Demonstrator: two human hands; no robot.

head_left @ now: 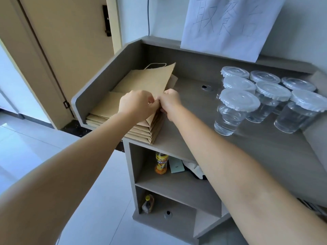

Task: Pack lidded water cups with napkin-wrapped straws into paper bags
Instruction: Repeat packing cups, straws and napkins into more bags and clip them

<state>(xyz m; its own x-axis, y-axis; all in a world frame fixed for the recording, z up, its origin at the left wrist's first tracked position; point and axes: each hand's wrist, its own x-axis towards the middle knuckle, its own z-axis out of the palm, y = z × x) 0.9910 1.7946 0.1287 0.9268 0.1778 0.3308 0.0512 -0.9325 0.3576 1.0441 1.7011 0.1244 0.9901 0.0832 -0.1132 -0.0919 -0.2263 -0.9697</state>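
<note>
Head view, looking down at a grey counter (230,152) with a raised rim at back and left.

Bags: a stack of flat brown paper bags (123,126) lies in the left corner of the counter, against the left rim. The top bag (150,82) is lifted at its far end and tilted up off the stack; its twisted paper handle (155,64) shows above the upper edge.

Hands: left hand (136,105) and right hand (170,101) meet at the near right edge of the top bag, knuckles almost touching. Fingers of both are curled and pinched on the bag's edge. Fingertips are hidden behind the knuckles, so which layer of paper each one holds cannot be told; possibly the two sides of the mouth.

Cups: seven clear lidded cups (237,110) with water stand in a cluster at the right rear of the counter, well apart from the bags. All upright, white lids on. No hand touches them.

Other: a white paper sheet (228,27) with handwritten characters hangs on the wall behind the counter. A metal-ringed hole (206,87) sits in the counter between bags and cups. On the shelf below stands an orange bottle (161,163); a second bottle (148,204) on the lowest shelf
</note>
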